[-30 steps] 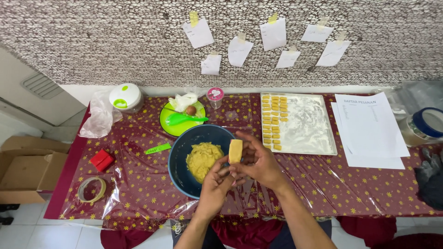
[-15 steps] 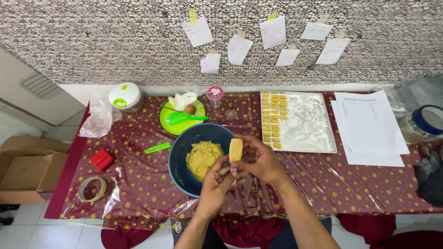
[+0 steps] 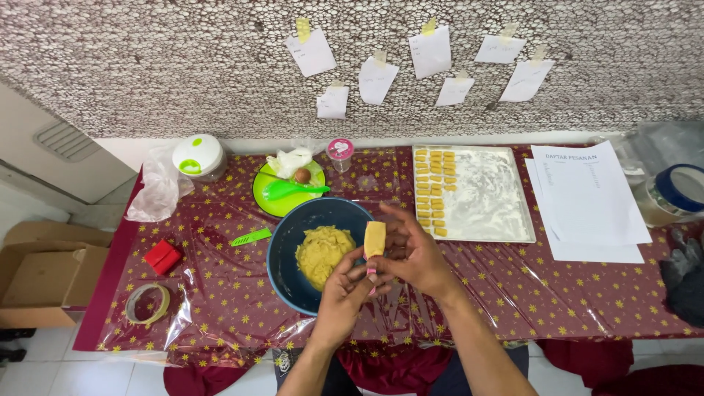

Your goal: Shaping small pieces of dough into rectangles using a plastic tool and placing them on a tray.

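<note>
The right hand [image 3: 414,257] and left hand [image 3: 345,290] meet over the table's near edge, fingers pinching an upright yellow dough block [image 3: 375,240] between them. Just left lies the dark blue bowl [image 3: 293,275] of yellow dough [image 3: 323,254] — farther right, a floured tray [image 3: 491,198] with rows of cut pieces [image 3: 433,187].

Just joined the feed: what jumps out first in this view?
The two hands, left hand and right hand, meet at centre over the table, holding up a small yellow dough block. Just left of them sits a dark blue bowl with a lump of yellow dough. Behind the right hand, a floured tray carries rows of shaped dough pieces along its left side.
</note>
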